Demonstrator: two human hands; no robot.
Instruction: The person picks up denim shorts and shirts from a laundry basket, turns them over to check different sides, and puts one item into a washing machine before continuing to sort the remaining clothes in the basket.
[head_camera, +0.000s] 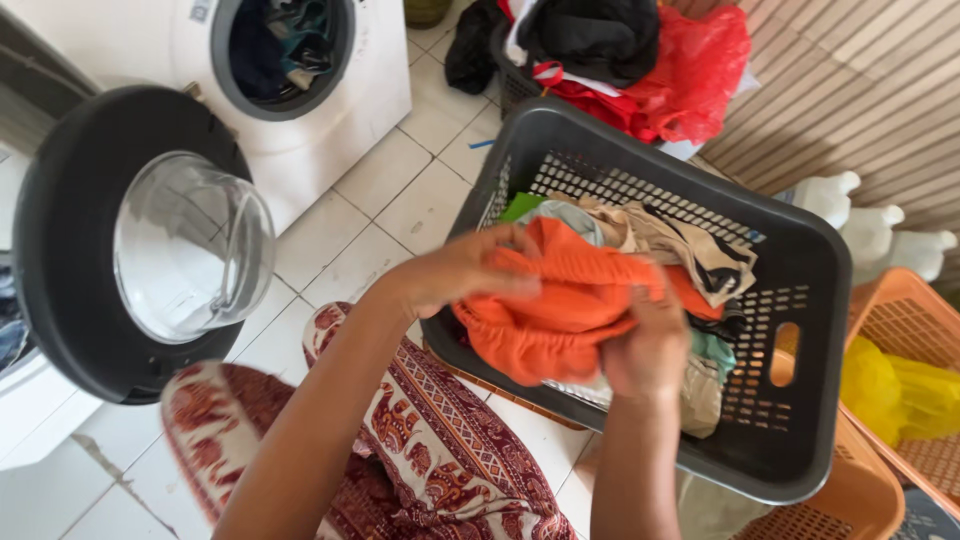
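A crumpled orange garment (545, 320) is bunched up, lifted just above the grey laundry basket (800, 300).

Soft, even daylight; bright overall, no hard shadows. White washing machine (330, 90) at upper left near overexposed, panel detail washed out. Glare patches on the glass bowl of the open door (190, 245) at left. Slight motion blur on the hands at centre and on the patterned cloth (200, 420) at lower left. Wide-angle stretch at frame edges; grey basket (800, 300) rim bows.
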